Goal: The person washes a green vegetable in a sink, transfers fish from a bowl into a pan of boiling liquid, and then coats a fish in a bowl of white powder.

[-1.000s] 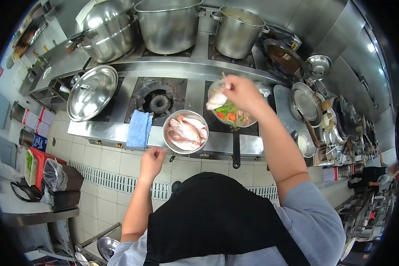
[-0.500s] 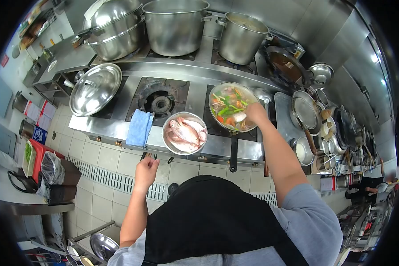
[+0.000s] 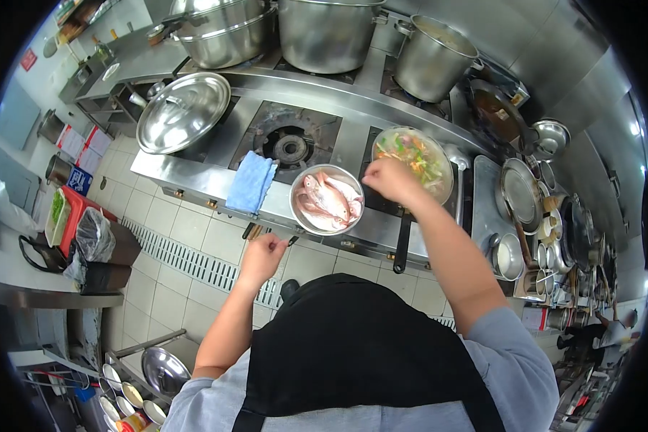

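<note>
My right hand (image 3: pixel 390 180) is closed, its bent fingertips beside the right rim of a round metal bowl (image 3: pixel 295 214). Nothing shows between its fingers. Several whole pinkish fish (image 3: pixel 327 196) fill the bowl, which sits at the stove's front edge. Behind my right forearm, a black-handled pan (image 3: pixel 450 189) holds broth with chopped green and orange vegetables (image 3: pixel 415 155). My hand and wrist cover its lower left part. My left hand (image 3: pixel 264 257) hangs curled in front of the stove edge, below the bowl, with nothing visible in it.
A blue cloth (image 3: pixel 250 181) drapes over the front edge near a burner (image 3: pixel 291 147). A large lid (image 3: pixel 183 113) lies at the left. Big pots (image 3: pixel 327 36) stand behind. At the right are a ladle (image 3: pixel 459 162) and stacked cookware. Another person (image 3: pixel 605 335) is far right.
My right hand has moved left from the pan to the bowl's rim. My left hand stays curled near the front edge. The view has turned, shifting the stove right and up.
</note>
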Tool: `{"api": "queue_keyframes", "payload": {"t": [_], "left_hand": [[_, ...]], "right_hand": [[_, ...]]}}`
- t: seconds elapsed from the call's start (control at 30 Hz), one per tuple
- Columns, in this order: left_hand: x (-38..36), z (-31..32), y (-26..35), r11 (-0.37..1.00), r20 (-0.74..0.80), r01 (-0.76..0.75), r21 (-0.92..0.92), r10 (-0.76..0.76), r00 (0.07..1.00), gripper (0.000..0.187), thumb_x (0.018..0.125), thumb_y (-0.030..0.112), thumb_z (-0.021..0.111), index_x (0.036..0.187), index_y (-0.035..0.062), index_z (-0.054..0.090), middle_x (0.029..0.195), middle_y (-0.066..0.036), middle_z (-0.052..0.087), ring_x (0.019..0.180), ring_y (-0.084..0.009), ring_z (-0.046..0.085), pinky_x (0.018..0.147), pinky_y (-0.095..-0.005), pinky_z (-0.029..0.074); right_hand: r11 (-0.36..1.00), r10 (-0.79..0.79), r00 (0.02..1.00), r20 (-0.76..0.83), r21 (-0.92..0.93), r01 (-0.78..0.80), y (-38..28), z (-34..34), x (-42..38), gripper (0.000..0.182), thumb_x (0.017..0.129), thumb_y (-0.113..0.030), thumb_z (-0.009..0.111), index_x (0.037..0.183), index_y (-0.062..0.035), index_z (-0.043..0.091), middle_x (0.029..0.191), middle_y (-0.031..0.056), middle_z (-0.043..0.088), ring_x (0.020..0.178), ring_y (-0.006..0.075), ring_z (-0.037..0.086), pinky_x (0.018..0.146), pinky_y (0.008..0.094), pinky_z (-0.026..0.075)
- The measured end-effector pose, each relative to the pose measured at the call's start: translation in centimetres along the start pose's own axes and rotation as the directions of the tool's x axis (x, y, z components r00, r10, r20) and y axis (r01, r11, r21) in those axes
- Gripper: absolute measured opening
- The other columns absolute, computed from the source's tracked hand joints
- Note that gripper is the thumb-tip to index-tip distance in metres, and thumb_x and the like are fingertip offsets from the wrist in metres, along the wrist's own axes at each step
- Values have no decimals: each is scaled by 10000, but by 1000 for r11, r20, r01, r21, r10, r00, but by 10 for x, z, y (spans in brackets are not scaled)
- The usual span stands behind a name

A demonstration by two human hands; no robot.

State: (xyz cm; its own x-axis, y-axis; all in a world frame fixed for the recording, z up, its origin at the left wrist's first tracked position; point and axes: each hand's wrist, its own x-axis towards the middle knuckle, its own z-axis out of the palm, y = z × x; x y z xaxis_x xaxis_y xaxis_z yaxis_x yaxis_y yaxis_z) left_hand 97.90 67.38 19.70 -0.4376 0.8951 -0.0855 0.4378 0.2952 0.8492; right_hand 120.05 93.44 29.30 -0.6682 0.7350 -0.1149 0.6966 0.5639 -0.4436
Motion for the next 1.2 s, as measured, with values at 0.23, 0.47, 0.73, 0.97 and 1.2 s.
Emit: {"api": "queue_keyframes", "payload": {"t": [0.23,0.47,0.73,0.97,1.2], "left_hand": [[18,45,0,996,150,62,-71,-51,987,414,924,373,586,818,-18,674,676,-143,620,630,-256,587,613,-377,460],[26,64,11,964,238,186,-193,-138,962,436,929,388,563,829,-15,696,740,-209,661,726,-339,646,701,-406,483],[36,65,-4,982,263,135,-130,-97,960,400,896,373,596,773,5,691,720,-213,652,703,-353,639,685,-418,488],[38,45,8,998,72,42,-37,-39,997,347,878,331,623,772,6,677,647,-168,627,615,-316,614,613,-408,479],[81,26,31,754,-107,-590,287,638,763,178,750,132,695,922,87,679,890,-111,608,843,-286,603,742,-398,483]], "right_hand": [[999,-8,987,158,-44,15,-46,94,56,179,782,-192,636,919,-106,712,929,141,695,874,317,672,762,421,530],[870,60,937,343,-479,120,-66,97,39,292,715,-245,695,897,-18,708,920,161,702,860,309,689,752,412,546],[888,-64,998,-9,-457,53,-45,142,34,477,820,-435,643,968,17,675,865,193,693,829,307,693,696,419,550],[873,-45,996,81,-482,78,-48,140,38,392,840,-267,609,1100,26,632,912,189,680,816,296,691,679,399,558],[875,-188,981,54,-444,193,-64,107,19,637,802,-442,664,1190,33,493,856,188,682,714,333,678,634,436,546]]}}
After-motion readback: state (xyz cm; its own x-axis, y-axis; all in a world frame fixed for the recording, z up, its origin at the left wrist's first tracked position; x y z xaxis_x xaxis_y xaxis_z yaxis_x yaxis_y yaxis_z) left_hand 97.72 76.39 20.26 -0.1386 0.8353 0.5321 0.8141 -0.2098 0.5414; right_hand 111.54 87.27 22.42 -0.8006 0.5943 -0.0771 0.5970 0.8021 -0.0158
